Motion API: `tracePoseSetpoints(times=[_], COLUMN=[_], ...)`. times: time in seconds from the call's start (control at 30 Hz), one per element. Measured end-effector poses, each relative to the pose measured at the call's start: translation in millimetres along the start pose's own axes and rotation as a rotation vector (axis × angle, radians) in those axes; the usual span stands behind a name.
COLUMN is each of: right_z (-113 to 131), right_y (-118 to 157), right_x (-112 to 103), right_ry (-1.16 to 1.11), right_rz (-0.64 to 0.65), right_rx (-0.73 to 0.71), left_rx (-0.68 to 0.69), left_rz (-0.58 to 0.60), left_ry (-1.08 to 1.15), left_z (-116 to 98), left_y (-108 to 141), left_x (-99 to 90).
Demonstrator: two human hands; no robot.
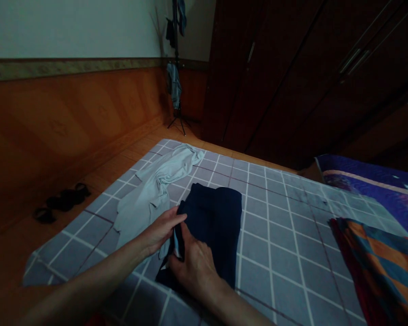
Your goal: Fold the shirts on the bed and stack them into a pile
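Observation:
A folded dark navy garment (217, 217) lies on the bed, with a strip of lighter cloth showing at its left edge. My left hand (163, 228) pinches that edge between thumb and fingers near the upper left corner. Lower along the same side, my right hand (195, 262) grips the cloth, its index finger reaching up close to my left thumb. Part of the fold beneath my right hand is hidden. Beside my left hand a pale grey garment (143, 199) is spread out, rumpled in the middle.
The bed has a grey checked sheet (268, 217). A striped orange, blue and red cloth (391, 258) lies at the right, near a purple bedspread (370, 181). Dark sandals (66, 199) sit on the floor. Behind stand a coat rack (177, 81) and a dark wardrobe (272, 81).

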State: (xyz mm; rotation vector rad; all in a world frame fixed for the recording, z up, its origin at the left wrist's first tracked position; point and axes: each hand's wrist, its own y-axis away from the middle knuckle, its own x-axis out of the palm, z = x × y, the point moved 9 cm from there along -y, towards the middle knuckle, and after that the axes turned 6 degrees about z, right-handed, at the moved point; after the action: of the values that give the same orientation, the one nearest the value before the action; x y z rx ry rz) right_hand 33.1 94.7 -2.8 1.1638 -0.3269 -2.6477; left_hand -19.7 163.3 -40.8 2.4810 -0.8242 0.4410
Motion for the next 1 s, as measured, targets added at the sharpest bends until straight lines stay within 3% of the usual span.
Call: tracePoseSetpoints(times=[0.1,0.2,0.4,0.57,0.7,0.77,0.83,0.9,1.0], right_z=[-1.0,-1.1,6.6,17.8,23.9,20.4,9.1,-8.9,-43.2], right_y=[17.9,36.1,52.1,55.1,70.5,77.9,78.8,72.8,52.3], right_x=[1.5,12.4,37.5,38.6,35.3,24.8,0.6,-36.8,-90.1], right_ry=[0.075,0.225,0.533,0.586,0.557,0.49,0.372,0.254,0.262], right_rz=[-0.001,-0.001,-0.136,-0.191,-0.143,-0.109,-0.128,-0.241,-0.444], right_rx=[-0.045,-0.126,-0.326,-0.429,-0.521,-0.538,-0.503,-0.453,-0.39], left_rx=[0.073,0.095,0.099,0.157,0.249,0.317,0.403,0.498,0.549], left_rz=[0.023,-0.033,-0.159,-0.186,-0.247,-0.284,-0.258,-0.13,0.122], left_ry=[-0.157,-0.315,-0.578,-0.743,-0.912,-0.99,-1.096,-1.292,-1.634], left_z=[-12.9,-23.1,-43.8,-51.8,-65.7,-75.4,-79.9,-72.1,-33.3], left_y=[-4.5,-17.7,-66.6,-103.2,-101.4,-85.6,-63.5,-39.9,-12.5], left_x=[4.1,-2.8,-14.2,-4.3,-3.8,0.7,16.3,44.2,76.9])
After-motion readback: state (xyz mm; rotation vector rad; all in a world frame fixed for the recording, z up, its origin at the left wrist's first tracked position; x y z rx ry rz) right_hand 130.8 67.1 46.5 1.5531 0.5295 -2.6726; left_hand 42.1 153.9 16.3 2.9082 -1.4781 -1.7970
